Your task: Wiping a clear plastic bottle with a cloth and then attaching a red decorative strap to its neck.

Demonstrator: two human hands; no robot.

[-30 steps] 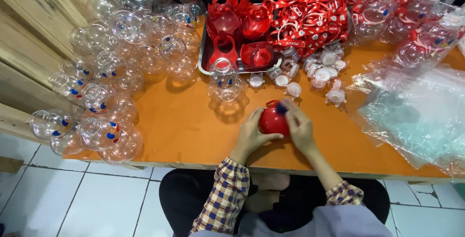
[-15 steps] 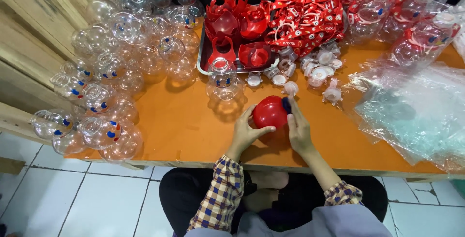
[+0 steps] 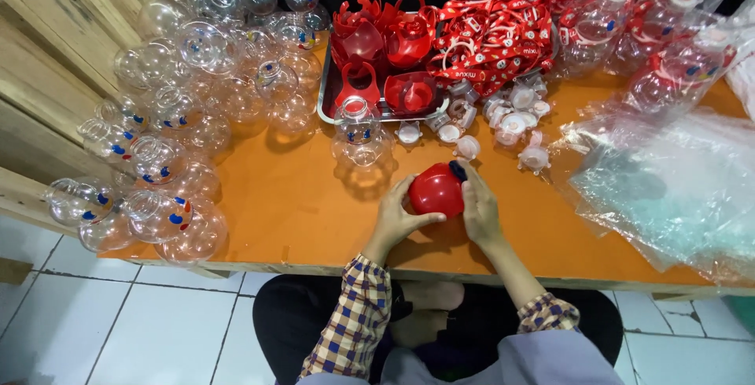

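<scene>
**Both hands around a red ball at the table's near edge**

The orange table (image 3: 314,196) carries a heap of clear bottles (image 3: 181,117) along its left side and clear bags (image 3: 668,180) on the right. At the back sit a metal tray (image 3: 326,94) of red shells and a pile of red straps (image 3: 495,31), with white caps (image 3: 511,117) in front. Near the front edge, the left hand (image 3: 393,216) and right hand (image 3: 480,208) grasp the red ball (image 3: 436,190) between them.
</scene>
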